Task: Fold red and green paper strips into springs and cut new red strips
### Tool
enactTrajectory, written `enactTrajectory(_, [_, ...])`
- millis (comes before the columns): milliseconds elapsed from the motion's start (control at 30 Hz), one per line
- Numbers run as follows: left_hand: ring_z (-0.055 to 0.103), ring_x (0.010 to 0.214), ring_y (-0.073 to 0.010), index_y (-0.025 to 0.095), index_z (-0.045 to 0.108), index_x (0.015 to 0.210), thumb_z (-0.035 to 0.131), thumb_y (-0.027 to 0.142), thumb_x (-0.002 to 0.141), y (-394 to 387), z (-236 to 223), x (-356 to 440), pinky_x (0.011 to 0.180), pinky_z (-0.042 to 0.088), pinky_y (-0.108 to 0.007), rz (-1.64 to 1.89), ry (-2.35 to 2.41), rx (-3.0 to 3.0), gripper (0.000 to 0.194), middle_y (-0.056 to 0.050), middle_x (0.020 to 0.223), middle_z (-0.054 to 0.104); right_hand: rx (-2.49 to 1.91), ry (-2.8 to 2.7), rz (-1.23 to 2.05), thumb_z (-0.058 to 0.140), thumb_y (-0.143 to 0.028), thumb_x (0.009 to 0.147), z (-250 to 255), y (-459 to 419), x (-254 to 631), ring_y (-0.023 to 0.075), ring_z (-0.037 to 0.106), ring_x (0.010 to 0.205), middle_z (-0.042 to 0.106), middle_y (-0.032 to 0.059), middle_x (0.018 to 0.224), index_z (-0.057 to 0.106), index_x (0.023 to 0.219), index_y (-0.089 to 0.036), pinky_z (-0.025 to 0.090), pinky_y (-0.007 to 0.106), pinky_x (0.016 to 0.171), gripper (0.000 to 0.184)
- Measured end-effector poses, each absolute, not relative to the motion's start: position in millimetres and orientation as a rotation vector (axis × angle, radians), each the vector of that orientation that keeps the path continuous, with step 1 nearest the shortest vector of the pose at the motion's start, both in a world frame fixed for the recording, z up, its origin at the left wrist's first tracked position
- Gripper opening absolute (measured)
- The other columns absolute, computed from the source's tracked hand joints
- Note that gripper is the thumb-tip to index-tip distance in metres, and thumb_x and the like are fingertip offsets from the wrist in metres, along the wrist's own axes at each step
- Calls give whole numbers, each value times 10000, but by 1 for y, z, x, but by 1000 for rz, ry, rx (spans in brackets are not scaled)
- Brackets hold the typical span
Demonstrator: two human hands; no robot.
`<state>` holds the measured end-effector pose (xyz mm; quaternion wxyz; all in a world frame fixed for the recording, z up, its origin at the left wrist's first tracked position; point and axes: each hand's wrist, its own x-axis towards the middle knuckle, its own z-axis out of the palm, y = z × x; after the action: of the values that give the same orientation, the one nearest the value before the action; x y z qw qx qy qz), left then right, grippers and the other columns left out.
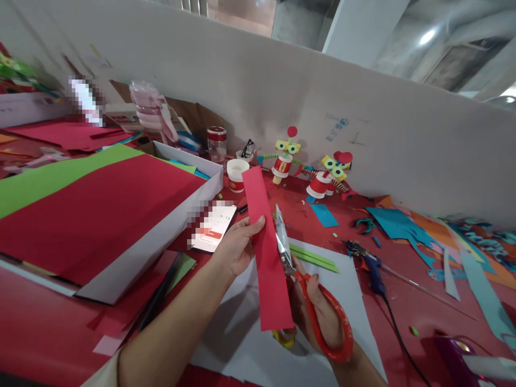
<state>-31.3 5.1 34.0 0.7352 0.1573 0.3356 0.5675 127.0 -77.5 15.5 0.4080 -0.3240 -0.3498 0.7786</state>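
My left hand point(237, 244) pinches a long strip of red paper point(268, 269) near its middle, thumb on top, holding it up over a white sheet point(226, 341). In my right hand point(318, 312) is a pair of scissors point(284, 242) with red handles; their blades point up and away, close to the strip's right edge. Whether the blades touch the paper I cannot tell. Two green strips point(314, 258) lie on the white sheet behind the scissors. A yellow object point(284, 338) shows partly below the strip's lower end.
Left stands a white box point(153, 242) topped with red paper. A lit phone point(213, 228) lies beside my left wrist. Paper-cup figures point(283, 164) stand against the wall. To the right are a blue glue gun point(374, 271) with its cord and paper scraps point(397, 226).
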Motion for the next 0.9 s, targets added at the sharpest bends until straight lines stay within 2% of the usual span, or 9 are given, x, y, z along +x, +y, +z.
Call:
enactTrajectory(300, [646, 564, -143, 137, 665, 813, 666, 119, 747, 7, 35, -36, 548, 543, -236, 1254, 771, 287, 68, -36, 690, 708, -724, -822, 2009, 418, -608, 866, 13, -78, 132, 101, 374, 468, 489, -21, 654, 247, 1438, -285, 355, 217, 419, 678])
enactTrajectory(467, [647, 558, -134, 126, 665, 840, 657, 175, 778, 9, 36, -41, 536, 559, -232, 1252, 704, 247, 80, -37, 700, 708, -780, -829, 2014, 443, -619, 850, 11, -79, 133, 105, 410, 482, 583, 19, 751, 267, 1438, -283, 387, 224, 435, 700])
enactTrajectory(600, [655, 582, -138, 103, 667, 795, 628, 202, 810, 13, 36, -45, 564, 571, -230, 1270, 720, 262, 107, -65, 705, 713, -809, -863, 1992, 431, -571, 882, 10, -81, 131, 119, 472, 505, 660, 61, 917, 243, 1452, -295, 467, 276, 524, 660])
enactTrajectory(667, [661, 606, -136, 115, 670, 816, 619, 161, 809, 13, 36, -45, 582, 569, -223, 1297, 698, 308, 69, -61, 732, 719, -799, -868, 1978, 415, -536, 904, 11, -82, 131, 138, 534, 572, 661, 73, 1024, 222, 1458, -306, 499, 307, 595, 630])
enactTrajectory(767, [644, 567, -128, 123, 667, 815, 610, 126, 803, 10, 37, -42, 553, 552, -218, 1305, 710, 327, 58, -48, 706, 711, -787, -878, 1966, 406, -518, 913, 15, -81, 130, 191, 612, 793, 628, 80, 1163, 222, 1462, -312, 510, 344, 730, 614])
enactTrajectory(900, [615, 505, -128, 128, 658, 806, 628, 120, 781, 5, 36, -33, 518, 531, -230, 1257, 738, 322, 40, -36, 644, 691, -795, -895, 1959, 391, -543, 908, 23, -78, 130, 220, 589, 1005, 594, 69, 1232, 237, 1459, -314, 485, 355, 831, 616])
